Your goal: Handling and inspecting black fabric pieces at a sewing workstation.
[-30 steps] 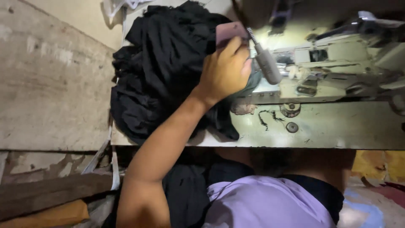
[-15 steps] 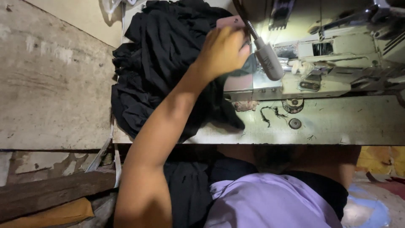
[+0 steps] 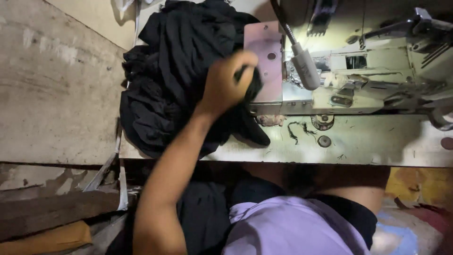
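Left hand [image 3: 226, 85]: raised over the bench [image 3: 377, 141], fingers [image 3: 245, 71] curled shut on a fold of the black fabric [image 3: 174, 80]. The grip is placed at the fabric's right edge, just beside the pale needle plate [image 3: 264, 61] of the sewing machine [image 3: 358, 80].

Right hand: not in view; its state cannot be told.

Black fabric: heaped in one bundle to the left of the fingers, spilling off the bench edge below them. More dark cloth [image 3: 203, 217] is seen lower down, on the lap.

Sewing machine: set to the right of the fingers, with a gooseneck lamp [image 3: 304, 68] lit just beyond them.

Small items: thread scraps [image 3: 295, 132] and a round metal disc [image 3: 323, 140] lying on the bench, below and right of the fingers.

Progress, as judged: the fabric is gripped but not yet laid flat under the needle. Feeding and stitching appear to be left.
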